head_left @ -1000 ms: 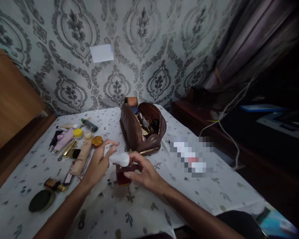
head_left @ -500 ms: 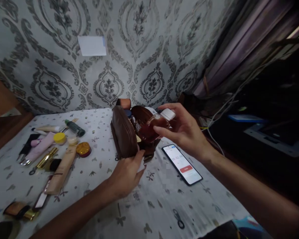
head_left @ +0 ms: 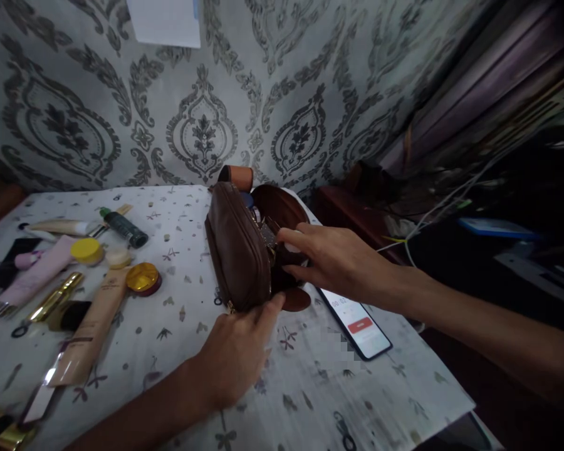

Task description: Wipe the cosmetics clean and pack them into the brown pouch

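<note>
So the patterned wall (head_left: 202, 131) is filling the whole back, and the desk (head_left: 169, 351) under its printed cloth is running up to it. Biggest thing on there is the brown bag (head_left: 235, 244), sitting near the far edge with its mouth gaping open, stuff showing inside.

Then the hands. Right hand (head_left: 338, 257) is reaching into the bag's mouth, fingers curled; can't tell if that grip is clamped on anything, since the rim and fingers are hiding it. Left hand (head_left: 237, 351) is resting its index fingertip at the bag's near bottom corner, by a brown flap (head_left: 297, 299); the thumb's out of sight, so can't call that grip either.

My read: the step in hand is working inside the bag while the left is steadying it. Next move probably calls for holding the bag still and keeping the right fingers clear of the rim.

Smaller stuff: phone (head_left: 369, 341) lying beside the bag, beige tube (head_left: 91, 332) and green bottle (head_left: 126, 228) lying off to the left, gold-lidded jar (head_left: 143, 277) near them. Tiniest, a pale bit (head_left: 292, 248) is peeking out by the right fingers, too hidden to identify.
</note>
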Demonstrator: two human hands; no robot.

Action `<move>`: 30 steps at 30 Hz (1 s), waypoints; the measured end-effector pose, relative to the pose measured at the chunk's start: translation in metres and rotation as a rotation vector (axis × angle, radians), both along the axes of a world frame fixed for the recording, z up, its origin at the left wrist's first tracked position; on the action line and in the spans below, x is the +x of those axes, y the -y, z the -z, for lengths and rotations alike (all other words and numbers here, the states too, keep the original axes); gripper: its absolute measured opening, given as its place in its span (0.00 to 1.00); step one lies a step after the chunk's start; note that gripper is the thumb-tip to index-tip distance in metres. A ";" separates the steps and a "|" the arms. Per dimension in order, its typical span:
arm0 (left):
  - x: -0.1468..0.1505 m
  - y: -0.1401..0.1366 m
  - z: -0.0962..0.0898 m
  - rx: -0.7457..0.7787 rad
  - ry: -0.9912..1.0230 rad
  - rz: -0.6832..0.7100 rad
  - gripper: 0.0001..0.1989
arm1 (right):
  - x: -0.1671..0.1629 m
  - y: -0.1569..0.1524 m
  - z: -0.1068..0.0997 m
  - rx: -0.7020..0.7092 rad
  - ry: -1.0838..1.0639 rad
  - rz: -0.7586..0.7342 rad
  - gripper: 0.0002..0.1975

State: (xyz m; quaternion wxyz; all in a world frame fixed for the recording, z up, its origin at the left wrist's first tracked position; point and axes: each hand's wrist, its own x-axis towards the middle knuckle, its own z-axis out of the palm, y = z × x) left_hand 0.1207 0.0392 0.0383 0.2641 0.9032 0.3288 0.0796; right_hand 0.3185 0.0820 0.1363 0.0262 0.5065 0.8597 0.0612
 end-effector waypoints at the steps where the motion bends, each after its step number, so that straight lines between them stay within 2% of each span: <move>1: 0.000 0.000 -0.001 0.000 -0.007 0.001 0.40 | -0.002 -0.001 -0.001 0.001 0.046 -0.005 0.14; 5: 0.000 -0.001 0.000 0.007 -0.030 0.007 0.42 | -0.008 -0.005 -0.008 -0.032 0.184 -0.007 0.14; 11: -0.002 0.000 0.002 0.005 0.002 -0.003 0.41 | -0.006 -0.011 -0.010 -0.105 0.281 -0.081 0.10; 19: -0.002 0.000 0.012 0.053 0.030 0.008 0.40 | -0.022 -0.024 -0.023 -0.237 0.380 -0.017 0.05; 22: -0.002 0.000 0.013 0.044 0.035 0.005 0.40 | -0.026 -0.026 -0.019 -0.181 0.429 -0.137 0.05; 26: -0.002 0.000 0.011 0.030 0.049 0.010 0.42 | -0.021 -0.025 -0.003 -0.123 0.423 -0.374 0.11; 30: -0.004 -0.001 0.013 0.033 0.061 0.015 0.40 | -0.007 -0.021 0.005 -0.153 0.372 -0.515 0.06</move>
